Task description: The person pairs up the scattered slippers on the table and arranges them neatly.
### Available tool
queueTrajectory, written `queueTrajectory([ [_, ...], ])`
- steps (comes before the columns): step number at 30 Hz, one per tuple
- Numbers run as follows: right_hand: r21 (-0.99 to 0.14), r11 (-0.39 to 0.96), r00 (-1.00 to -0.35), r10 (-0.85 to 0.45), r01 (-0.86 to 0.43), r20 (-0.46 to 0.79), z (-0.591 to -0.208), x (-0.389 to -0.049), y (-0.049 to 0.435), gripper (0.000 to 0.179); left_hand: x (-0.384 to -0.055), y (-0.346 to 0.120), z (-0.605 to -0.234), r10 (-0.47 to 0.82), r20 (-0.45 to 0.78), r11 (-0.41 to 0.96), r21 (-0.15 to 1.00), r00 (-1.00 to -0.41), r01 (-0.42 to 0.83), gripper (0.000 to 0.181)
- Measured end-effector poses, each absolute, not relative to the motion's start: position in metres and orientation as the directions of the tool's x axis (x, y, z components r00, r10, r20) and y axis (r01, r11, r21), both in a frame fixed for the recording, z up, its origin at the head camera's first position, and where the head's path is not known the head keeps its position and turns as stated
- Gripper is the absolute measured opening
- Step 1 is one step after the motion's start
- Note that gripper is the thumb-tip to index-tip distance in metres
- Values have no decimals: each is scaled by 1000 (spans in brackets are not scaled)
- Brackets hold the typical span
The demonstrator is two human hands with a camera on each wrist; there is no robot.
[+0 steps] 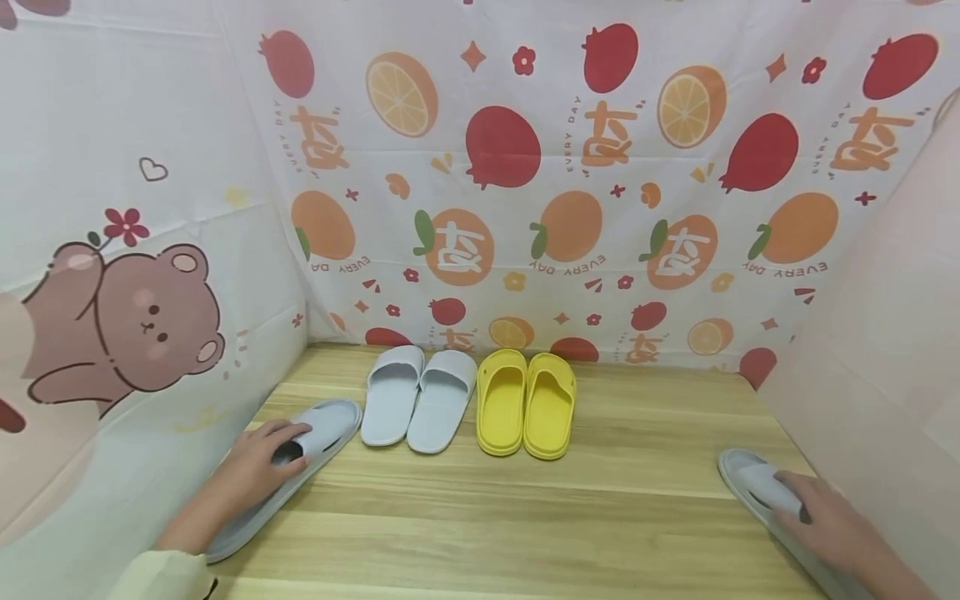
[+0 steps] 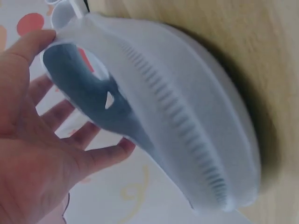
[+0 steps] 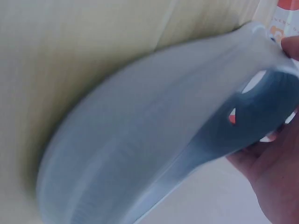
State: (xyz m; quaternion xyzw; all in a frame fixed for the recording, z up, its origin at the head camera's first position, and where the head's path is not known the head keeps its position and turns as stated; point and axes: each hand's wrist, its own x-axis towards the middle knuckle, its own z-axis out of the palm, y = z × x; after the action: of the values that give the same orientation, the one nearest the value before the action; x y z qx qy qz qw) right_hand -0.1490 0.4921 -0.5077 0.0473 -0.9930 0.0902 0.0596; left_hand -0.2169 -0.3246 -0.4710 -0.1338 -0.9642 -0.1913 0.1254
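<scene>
At the left of the head view my left hand [image 1: 255, 467] grips a grey-blue slipper [image 1: 330, 423] by its strap. In the left wrist view the thumb and fingers spread around the strap opening of that slipper [image 2: 187, 84], whose sole is tilted up from the wood. Far to the right, my right hand [image 1: 832, 521] holds a matching grey-blue slipper [image 1: 750, 475] by its strap, toe pointing toward the back. The right wrist view shows this slipper [image 3: 131, 121] close up, with part of the hand [image 3: 280, 172] behind its strap; some fingers are hidden.
Against the back, a pair of light grey slippers [image 1: 431, 417] stands beside a pair of yellow slippers [image 1: 525, 412]. Fruit-printed cloth [image 1: 525, 167] hangs behind the wooden surface [image 1: 525, 533]. A bear-printed cloth [image 1: 75, 150] lines the left side, a pale cloth [image 1: 885, 333] the right.
</scene>
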Motion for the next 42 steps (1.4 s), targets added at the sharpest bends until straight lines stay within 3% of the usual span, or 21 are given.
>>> queueTrajectory([
  [10,-171,980,-991,-89,-104,96,-501,-141,478,70,-203,-335,-465,267,275,852,380,-924,359,47],
  [19,-189,978,-991,-73,-93,112,-502,-137,463,76,-186,-335,-466,307,336,857,310,-891,412,46],
  [28,-200,978,-996,-52,-65,69,-499,-131,457,77,-174,-322,-464,325,258,861,318,-910,398,46],
  [34,-226,970,-996,-86,-90,29,-496,-126,452,75,-165,-312,-464,330,271,862,303,-904,405,46],
  [42,-227,965,-988,-113,-135,107,-496,-121,442,67,-157,-289,-461,365,199,845,340,-909,414,46],
])
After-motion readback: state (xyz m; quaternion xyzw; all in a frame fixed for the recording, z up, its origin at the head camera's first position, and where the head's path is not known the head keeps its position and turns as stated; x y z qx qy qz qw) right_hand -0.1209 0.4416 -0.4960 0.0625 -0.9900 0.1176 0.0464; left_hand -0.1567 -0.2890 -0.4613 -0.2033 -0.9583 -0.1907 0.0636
